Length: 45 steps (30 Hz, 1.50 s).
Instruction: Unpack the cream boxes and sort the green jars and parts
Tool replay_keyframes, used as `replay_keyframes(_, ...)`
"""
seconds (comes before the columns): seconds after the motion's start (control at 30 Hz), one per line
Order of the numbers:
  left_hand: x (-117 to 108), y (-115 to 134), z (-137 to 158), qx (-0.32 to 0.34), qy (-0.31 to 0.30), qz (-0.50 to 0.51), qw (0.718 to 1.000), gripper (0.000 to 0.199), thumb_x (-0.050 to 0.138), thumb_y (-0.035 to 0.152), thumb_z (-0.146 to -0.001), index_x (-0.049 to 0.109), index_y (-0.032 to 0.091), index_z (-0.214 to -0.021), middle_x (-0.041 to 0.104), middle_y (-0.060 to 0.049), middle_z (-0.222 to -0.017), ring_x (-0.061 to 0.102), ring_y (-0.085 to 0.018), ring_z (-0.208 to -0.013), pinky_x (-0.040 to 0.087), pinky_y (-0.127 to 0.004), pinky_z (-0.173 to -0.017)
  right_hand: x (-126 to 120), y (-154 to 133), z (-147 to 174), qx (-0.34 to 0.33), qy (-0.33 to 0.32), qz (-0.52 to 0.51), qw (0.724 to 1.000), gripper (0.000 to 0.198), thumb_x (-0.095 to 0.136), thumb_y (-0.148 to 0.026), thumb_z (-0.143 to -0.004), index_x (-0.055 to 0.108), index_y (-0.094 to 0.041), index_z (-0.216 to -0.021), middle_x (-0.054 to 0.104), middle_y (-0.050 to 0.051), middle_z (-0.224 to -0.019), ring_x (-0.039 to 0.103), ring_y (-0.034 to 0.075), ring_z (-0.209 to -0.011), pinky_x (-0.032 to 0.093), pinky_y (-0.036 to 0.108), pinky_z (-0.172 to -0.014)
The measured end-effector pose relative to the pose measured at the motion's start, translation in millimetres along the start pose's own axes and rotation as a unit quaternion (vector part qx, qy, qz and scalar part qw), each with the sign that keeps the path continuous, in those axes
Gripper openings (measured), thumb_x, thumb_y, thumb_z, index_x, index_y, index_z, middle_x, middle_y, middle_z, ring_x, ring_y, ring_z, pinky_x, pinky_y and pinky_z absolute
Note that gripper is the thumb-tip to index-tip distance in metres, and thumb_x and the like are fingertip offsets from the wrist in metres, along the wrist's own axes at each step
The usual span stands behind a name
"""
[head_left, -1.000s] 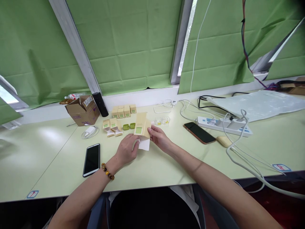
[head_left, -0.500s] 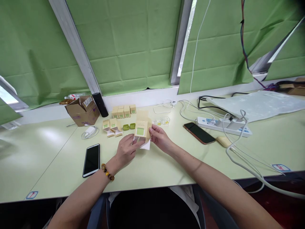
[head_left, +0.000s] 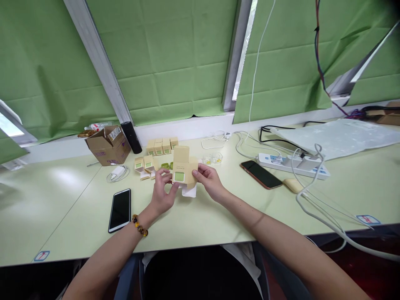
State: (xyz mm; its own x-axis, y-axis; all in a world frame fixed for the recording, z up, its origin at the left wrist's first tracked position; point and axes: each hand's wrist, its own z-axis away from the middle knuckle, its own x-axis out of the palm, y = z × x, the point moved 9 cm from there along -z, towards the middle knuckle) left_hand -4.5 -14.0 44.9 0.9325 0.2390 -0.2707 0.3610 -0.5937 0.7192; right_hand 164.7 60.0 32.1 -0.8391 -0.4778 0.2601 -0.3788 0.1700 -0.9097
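A small tan cardboard box [head_left: 182, 166] with a green square on its front is between my hands, its top and side flaps folded out and a white flap hanging below. My right hand [head_left: 208, 179] pinches the right flap between thumb and fingers. At the left edge, my left hand [head_left: 163, 193] grips the box with its thumb near the lower corner. Behind it lie two small green cases [head_left: 165, 166], partly hidden by the box and my fingers. Two similar boxes with opened flaps [head_left: 145, 166] stand to the left.
Several closed small boxes [head_left: 162, 146] stand in a row at the back. A white-edged phone [head_left: 120, 210] lies left, a second phone [head_left: 261, 174] right, near a power strip [head_left: 293, 164]. Clear plastic pieces [head_left: 212, 158] sit behind my right hand. A brown carton [head_left: 108, 146] stands back left.
The box has turned and shifted slightly left, its top flap now standing up. My left hand's fingers have moved from under the front to the box's left edge.
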Motion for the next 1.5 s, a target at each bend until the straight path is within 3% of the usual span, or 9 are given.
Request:
replay_keyframes(0.1, 7.8, -12.8, -2.4, -0.093, -0.043, 0.034, 0.994, 0.050, 0.066, 0.049, -0.098, 0.047, 0.021, -0.135, 0.074, -0.011, -0.109, 0.072, -0.023, -0.098, 0.056, -0.034, -0.082, -0.3, -0.6, -0.4, -0.015, 0.004, 0.020, 1.000, 0.047, 0.082, -0.062, -0.080, 0.077, -0.023, -0.107, 0.080, 0.007, -0.107, 0.075, 0.026, -0.095, 0.062, 0.041, -0.085)
replay_keyframes(0.27, 12.4, -20.3, -4.7, -0.146, -0.056, 0.091, 0.984, 0.043, 0.068, 0.057, -0.094, 0.068, 0.016, -0.109, 0.072, -0.011, -0.103, 0.067, -0.021, -0.086, 0.058, -0.030, -0.067, -1.2, -1.0, -0.6, -0.015, 0.014, 0.040, 0.999, 0.049, 0.081, -0.064, -0.081, 0.076, -0.022, -0.108, 0.080, 0.008, -0.105, 0.074, 0.027, -0.097, 0.063, 0.040, -0.083)
replay_keyframes(0.4, 13.6, -23.5, -7.3, -0.166, -0.045, 0.148, 0.974, 0.042, 0.074, 0.054, -0.090, 0.071, 0.014, -0.103, 0.073, -0.011, -0.101, 0.065, -0.019, -0.080, 0.059, -0.030, -0.063, -1.4, -4.2, 0.5, -0.027, 0.016, 0.043, 0.999, 0.048, 0.081, -0.062, -0.081, 0.076, -0.024, -0.107, 0.079, 0.007, -0.104, 0.073, 0.026, -0.097, 0.062, 0.039, -0.086)
replay_keyframes(0.6, 11.2, -36.8, -9.5, -0.222, -0.020, 0.237, 0.946, 0.045, 0.083, 0.052, -0.081, 0.073, 0.012, -0.099, 0.074, -0.009, -0.087, 0.064, -0.016, -0.071, 0.058, -0.030, -0.062, 2.2, -1.0, 3.9, -0.025, -0.022, 0.003, 0.999, 0.053, 0.067, -0.070, -0.090, 0.076, -0.023, -0.112, 0.076, 0.007, -0.098, 0.070, 0.020, -0.080, 0.057, 0.031, -0.065)
replay_keyframes(0.77, 12.7, -39.6, -9.3, -0.257, -0.031, 0.296, 0.919, 0.043, 0.088, 0.050, -0.076, 0.073, 0.013, -0.091, 0.072, -0.007, -0.081, 0.063, -0.016, -0.067, 0.057, -0.030, -0.063, 5.4, 1.1, 1.6, -0.025, -0.043, -0.004, 0.999, 0.049, 0.072, -0.062, -0.089, 0.073, -0.023, -0.119, 0.077, 0.009, -0.105, 0.070, 0.024, -0.093, 0.058, 0.033, -0.067)
replay_keyframes(0.93, 38.0, -19.9, 1.6, -0.298, -0.176, 0.392, 0.852, 0.044, 0.084, 0.051, -0.080, 0.072, 0.012, -0.099, 0.073, -0.011, -0.082, 0.066, -0.019, -0.068, 0.052, -0.030, -0.060, 26.2, -8.9, 5.9, -0.028, -0.126, -0.020, 0.991, 0.058, 0.082, -0.052, -0.083, 0.066, -0.027, -0.132, 0.072, 0.012, -0.127, 0.067, 0.027, -0.117, 0.059, 0.039, -0.089)
replay_keyframes(1.1, 63.3, 0.7, 22.5, -0.308, -0.323, 0.427, 0.786, 0.045, 0.078, 0.051, -0.085, 0.071, 0.013, -0.108, 0.076, -0.018, -0.090, 0.073, -0.028, -0.080, 0.054, -0.035, -0.066, 45.0, -10.3, 19.8, 0.024, -0.197, -0.039, 0.979, 0.051, 0.084, -0.052, -0.081, 0.067, -0.022, -0.119, 0.076, 0.010, -0.110, 0.074, 0.023, -0.086, 0.060, 0.036, -0.074)
replay_keyframes(1.27, 67.3, -9.4, 23.6, -0.343, -0.305, 0.375, 0.806, 0.050, 0.062, 0.055, -0.093, 0.071, 0.012, -0.119, 0.076, -0.024, -0.109, 0.075, -0.032, -0.087, 0.058, -0.038, -0.062, 32.6, -7.2, 16.7, 0.048, -0.130, -0.043, 0.989, 0.038, 0.080, -0.053, -0.085, 0.062, -0.023, -0.097, 0.073, 0.001, -0.079, 0.057, 0.014, -0.044, 0.043, 0.028, -0.043)
replay_keyframes(1.5, 44.6, -21.7, 3.9, -0.334, -0.181, 0.398, 0.835, 0.050, 0.064, 0.050, -0.092, 0.067, 0.015, -0.128, 0.074, -0.022, -0.123, 0.074, -0.039, -0.108, 0.062, -0.050, -0.083, 3.6, -11.2, 4.4, 0.012, 0.015, -0.010, 1.000, 0.040, 0.090, -0.051, -0.075, 0.065, -0.022, -0.087, 0.070, 0.000, -0.078, 0.063, 0.016, -0.069, 0.052, 0.029, -0.062)
